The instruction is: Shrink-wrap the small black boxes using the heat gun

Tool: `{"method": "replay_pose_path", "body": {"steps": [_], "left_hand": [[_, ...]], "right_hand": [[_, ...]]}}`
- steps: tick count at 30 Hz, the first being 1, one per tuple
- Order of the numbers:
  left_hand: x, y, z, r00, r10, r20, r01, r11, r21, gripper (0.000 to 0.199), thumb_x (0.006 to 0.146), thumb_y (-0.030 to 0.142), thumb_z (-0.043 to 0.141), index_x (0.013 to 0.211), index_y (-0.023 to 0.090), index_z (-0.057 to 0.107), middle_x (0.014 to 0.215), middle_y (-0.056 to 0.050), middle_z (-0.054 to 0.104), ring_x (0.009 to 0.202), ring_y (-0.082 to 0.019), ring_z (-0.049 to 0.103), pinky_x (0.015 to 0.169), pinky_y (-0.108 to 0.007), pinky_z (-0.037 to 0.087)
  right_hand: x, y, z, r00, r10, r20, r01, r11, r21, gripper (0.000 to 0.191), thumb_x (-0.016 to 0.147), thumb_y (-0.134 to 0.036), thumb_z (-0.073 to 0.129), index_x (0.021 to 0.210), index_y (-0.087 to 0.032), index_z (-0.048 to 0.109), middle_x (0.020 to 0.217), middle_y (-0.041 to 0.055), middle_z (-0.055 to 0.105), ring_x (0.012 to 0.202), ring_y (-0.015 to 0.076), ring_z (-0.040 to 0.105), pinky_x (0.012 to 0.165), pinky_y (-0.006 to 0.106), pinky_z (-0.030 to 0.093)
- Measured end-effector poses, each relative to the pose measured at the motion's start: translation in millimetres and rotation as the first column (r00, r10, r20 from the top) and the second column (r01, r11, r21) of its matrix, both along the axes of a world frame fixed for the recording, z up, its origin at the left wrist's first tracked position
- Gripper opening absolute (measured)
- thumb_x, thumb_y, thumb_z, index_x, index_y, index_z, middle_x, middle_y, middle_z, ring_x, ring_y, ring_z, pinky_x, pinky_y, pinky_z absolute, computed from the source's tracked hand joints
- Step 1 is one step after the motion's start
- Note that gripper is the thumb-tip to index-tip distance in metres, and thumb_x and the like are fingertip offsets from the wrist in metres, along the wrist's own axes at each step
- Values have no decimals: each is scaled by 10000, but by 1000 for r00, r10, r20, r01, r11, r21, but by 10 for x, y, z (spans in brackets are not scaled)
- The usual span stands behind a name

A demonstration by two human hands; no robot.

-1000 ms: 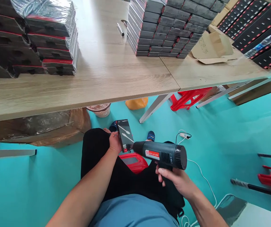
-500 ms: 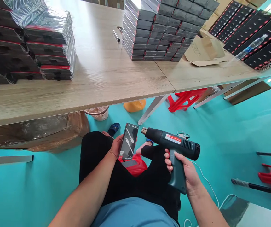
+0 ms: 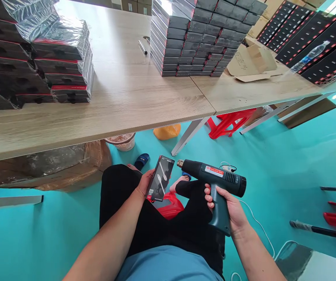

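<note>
left hand (image 3: 147,181): partly behind box (image 3: 161,177) | left stack (image 3: 64,64): cut by edge

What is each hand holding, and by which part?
The left hand holds the black box by one long side; any grip underneath is hidden. The right hand holds the heat gun by its handle.

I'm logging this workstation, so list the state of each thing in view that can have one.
Black box, tilted, apparently closed
Heat gun, nozzle toward the box, not touching; on or off unclear
Left hand, gripping the box
Right hand, gripping the heat gun's handle
Left box stack, partly film-wrapped
Large carton, open-topped
Brown cardboard, lying creased
</note>
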State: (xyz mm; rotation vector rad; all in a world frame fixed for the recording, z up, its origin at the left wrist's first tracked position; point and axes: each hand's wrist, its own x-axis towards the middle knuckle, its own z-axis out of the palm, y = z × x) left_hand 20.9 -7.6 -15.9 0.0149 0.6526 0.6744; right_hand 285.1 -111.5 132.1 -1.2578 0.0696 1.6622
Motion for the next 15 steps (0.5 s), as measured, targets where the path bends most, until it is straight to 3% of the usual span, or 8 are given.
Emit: {"method": "replay_pose_path", "body": {"steps": [4,7,8,10,12,13,15], "left_hand": [[8,6,-48,999,-33,-3,33,999,-32,515,923,416,516,1208,25,693,993,-224,766,935,-341,747,798,-425,599],[9,16,-122,997,-61,-56,58,997,-53,436,906,403,574,1107,44,717,845,-186,764,766,-300,744,716,-387,593],[7,20,-141,995,-56,-77,51,997,-65,395,902,391,588,1070,60,723,798,-163,759,712,-282,735,694,-373,588],[3,25,-157,994,-34,-103,26,997,-77,337,903,366,594,1036,87,727,757,-129,756,662,-259,724,679,-358,584],[-2,27,-147,993,-18,-121,9,997,-71,319,910,355,582,1022,97,733,747,-115,757,653,-256,725,675,-359,585],[-4,26,-136,991,-14,-131,5,998,-66,324,914,359,573,1006,94,736,744,-118,756,650,-260,724,668,-364,586],[-8,26,-114,989,-7,-149,-2,998,-63,342,923,372,557,955,84,738,728,-129,750,634,-266,720,647,-373,586]], "right_hand": [[-56,58,34,996,45,81,-48,998,29,246,742,-288,814,935,-141,770,808,47,703,643,117,611,524,181,551],[-130,86,120,953,186,240,-213,973,91,307,750,-354,827,966,-146,759,833,56,712,662,141,633,535,217,548],[-151,92,160,914,274,300,-317,943,104,323,766,-371,822,991,-150,754,847,60,717,669,152,641,541,235,548],[-183,110,238,788,468,399,-547,831,106,342,789,-394,815,1021,-152,747,864,68,721,673,167,642,550,267,542],[-207,144,300,676,562,477,-679,727,105,332,799,-409,808,999,-152,744,869,67,711,678,169,629,559,283,534],[-219,167,321,654,552,518,-691,715,110,316,811,-419,794,976,-155,740,861,61,702,683,168,621,568,287,532],[-245,209,343,650,475,593,-658,743,126,294,848,-442,750,953,-168,727,851,49,684,709,167,613,598,293,536]]}}
